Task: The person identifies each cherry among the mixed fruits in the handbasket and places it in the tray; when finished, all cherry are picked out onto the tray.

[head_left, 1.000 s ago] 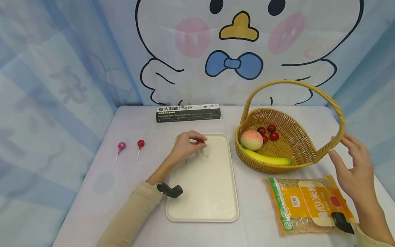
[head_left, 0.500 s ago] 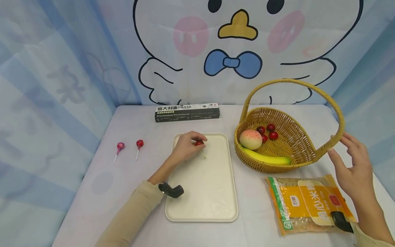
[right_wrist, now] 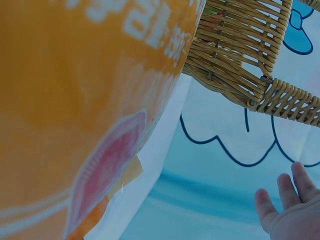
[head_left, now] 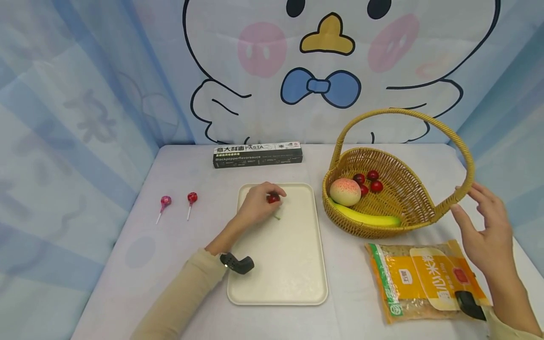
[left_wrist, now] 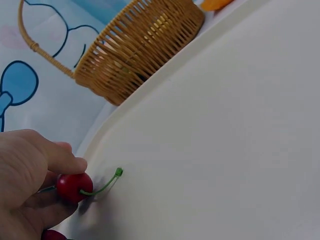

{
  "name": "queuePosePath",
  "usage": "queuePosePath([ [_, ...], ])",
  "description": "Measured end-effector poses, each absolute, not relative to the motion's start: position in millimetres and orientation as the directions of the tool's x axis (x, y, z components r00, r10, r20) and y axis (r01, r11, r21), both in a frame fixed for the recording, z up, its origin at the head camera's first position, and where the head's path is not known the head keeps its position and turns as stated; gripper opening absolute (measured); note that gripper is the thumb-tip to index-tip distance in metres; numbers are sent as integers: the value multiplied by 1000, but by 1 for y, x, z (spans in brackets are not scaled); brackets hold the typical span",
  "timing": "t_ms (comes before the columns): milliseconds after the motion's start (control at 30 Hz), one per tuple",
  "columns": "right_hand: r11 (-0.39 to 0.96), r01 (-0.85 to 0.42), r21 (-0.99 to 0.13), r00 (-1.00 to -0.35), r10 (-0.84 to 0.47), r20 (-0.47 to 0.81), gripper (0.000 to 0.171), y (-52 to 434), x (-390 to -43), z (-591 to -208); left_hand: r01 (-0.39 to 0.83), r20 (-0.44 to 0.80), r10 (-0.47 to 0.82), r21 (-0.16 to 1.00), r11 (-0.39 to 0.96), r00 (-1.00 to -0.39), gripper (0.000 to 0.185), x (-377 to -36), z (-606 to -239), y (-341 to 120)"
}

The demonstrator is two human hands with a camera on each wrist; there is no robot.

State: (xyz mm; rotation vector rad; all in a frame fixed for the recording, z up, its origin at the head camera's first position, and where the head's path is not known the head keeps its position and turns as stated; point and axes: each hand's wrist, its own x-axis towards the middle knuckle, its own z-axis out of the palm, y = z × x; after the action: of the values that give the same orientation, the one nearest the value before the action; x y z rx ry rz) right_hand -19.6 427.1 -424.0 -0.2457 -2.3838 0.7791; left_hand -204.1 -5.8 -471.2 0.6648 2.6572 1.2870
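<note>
Over the far part of the cream tray [head_left: 280, 264], my left hand [head_left: 257, 205] pinches a red cherry [head_left: 273, 198] between thumb and fingers. Its green stem [left_wrist: 102, 189] points out over the tray in the left wrist view. Part of a second cherry [left_wrist: 52, 235] shows below the hand there. My right hand [head_left: 488, 231] is beside the wicker basket's handle [head_left: 461, 141], fingers spread and holding nothing. In the right wrist view those fingers [right_wrist: 288, 192] stand apart from the basket [right_wrist: 232, 50]. Inside the basket lie a peach [head_left: 345, 192], a banana [head_left: 367, 218] and several cherries [head_left: 376, 186].
An orange rice noodle bag [head_left: 427, 281] lies in front of the basket, under the right wrist. Behind the tray is a black pasta box [head_left: 257, 156]. Two lollipops, a pink one [head_left: 165, 201] and a red one [head_left: 192, 198], lie at the left. A printed curtain [head_left: 318, 118] hangs behind.
The left hand and its cherry have shifted very slightly toward the near left, and less of the stem shows in the head view. The right hand keeps its place beside the basket handle.
</note>
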Motion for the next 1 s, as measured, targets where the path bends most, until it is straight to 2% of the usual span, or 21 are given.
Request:
queuePosePath([
  [333,806,-10,-592,-796,353,492,48,425,-20,-425,333,55,441,740,585,-896,18,-201,-469,-4],
  [700,804,-13,-595,-797,350,492,48,428,-19,-427,351,82,435,731,586,-897,26,-199,-466,-6],
  [1000,804,-28,-594,-794,343,501,48,429,-19,-426,343,116,416,777,528,-902,27,-204,-459,-9],
])
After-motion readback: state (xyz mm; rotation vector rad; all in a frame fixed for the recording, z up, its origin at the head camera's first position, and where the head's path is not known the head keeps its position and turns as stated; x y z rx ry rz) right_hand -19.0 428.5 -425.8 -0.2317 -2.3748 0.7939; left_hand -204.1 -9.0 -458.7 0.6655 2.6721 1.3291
